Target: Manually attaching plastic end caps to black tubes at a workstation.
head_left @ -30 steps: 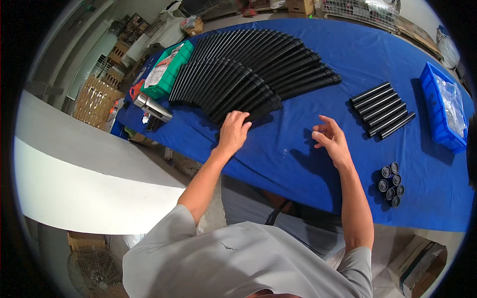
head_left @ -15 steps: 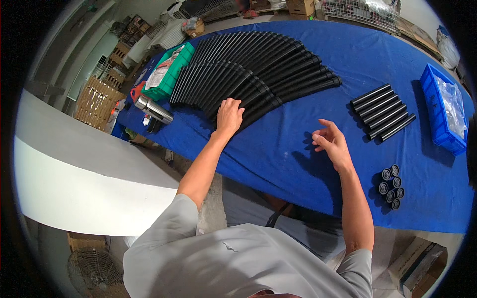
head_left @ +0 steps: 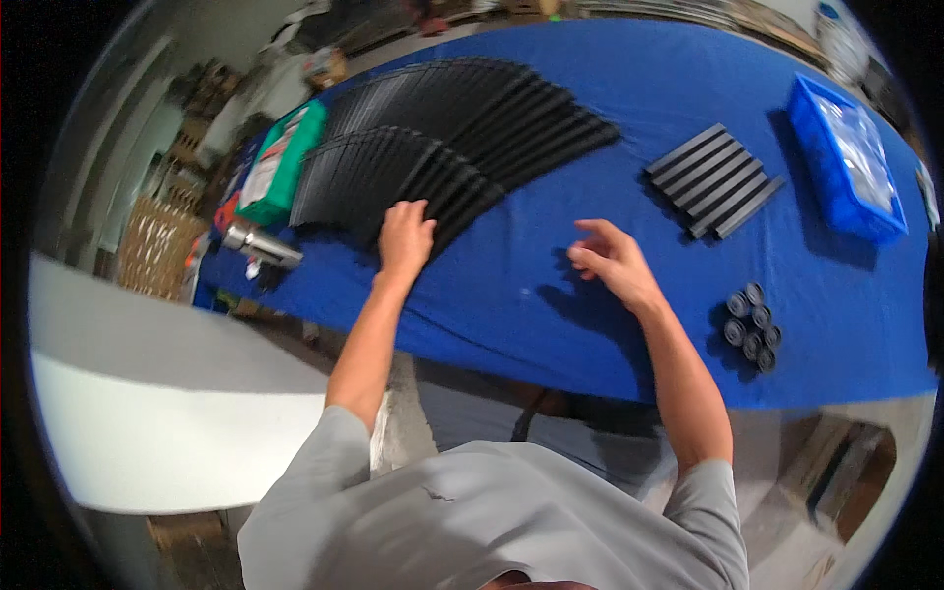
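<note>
My left hand (head_left: 405,239) lies over the near ends of a large fan of long black tubes (head_left: 462,113), its fingers curled onto a tube at the fan's near right side. Motion blur hides exactly how the fingertips meet the tube. To the right, my right hand (head_left: 612,264) hovers above the blue cloth with nothing in it. Its index finger reaches out while the others bend loosely, apart from the thumb. Beyond it on the right lies a row of several shorter black tubes (head_left: 710,181). Closer to the front edge stands a cluster of several round black caps (head_left: 752,327).
The blue cloth (head_left: 511,315) covers the table. A green crate (head_left: 309,138) with papers and a silver metal cylinder (head_left: 264,245) are at the left end. A blue crate (head_left: 808,133) holding clear plastic bags stands at the far right. Cartons (head_left: 836,462) sit below the table's right side.
The whole view has shifted, so the table appears further left and higher, with blur. Both hands keep nearly the same places relative to the tubes and cloth.
</note>
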`<act>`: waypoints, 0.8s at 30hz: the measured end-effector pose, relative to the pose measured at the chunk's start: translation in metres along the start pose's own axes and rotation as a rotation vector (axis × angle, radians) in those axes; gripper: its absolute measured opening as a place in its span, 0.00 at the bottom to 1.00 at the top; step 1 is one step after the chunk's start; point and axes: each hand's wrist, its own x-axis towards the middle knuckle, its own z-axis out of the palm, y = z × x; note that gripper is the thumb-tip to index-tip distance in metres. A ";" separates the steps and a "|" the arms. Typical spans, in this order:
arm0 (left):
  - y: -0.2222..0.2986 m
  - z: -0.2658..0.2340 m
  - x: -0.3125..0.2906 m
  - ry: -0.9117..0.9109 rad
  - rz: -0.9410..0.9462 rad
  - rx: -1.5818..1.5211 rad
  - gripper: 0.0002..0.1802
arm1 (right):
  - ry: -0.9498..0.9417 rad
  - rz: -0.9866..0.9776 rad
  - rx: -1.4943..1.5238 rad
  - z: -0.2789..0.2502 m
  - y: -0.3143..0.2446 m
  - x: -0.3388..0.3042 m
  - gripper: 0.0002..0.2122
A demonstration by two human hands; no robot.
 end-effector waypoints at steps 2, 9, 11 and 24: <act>-0.001 -0.008 -0.001 -0.005 -0.027 0.011 0.22 | 0.019 0.009 -0.025 0.002 0.003 0.003 0.23; 0.089 -0.011 0.047 0.071 0.216 -0.284 0.17 | 0.032 -0.265 -0.470 0.010 0.006 -0.003 0.12; 0.135 -0.003 0.066 0.000 0.299 -0.404 0.17 | -0.017 -0.422 -0.678 0.013 0.012 -0.004 0.11; 0.371 0.046 0.108 -0.044 0.968 -0.535 0.19 | -0.014 -0.502 -0.538 0.019 0.020 0.004 0.11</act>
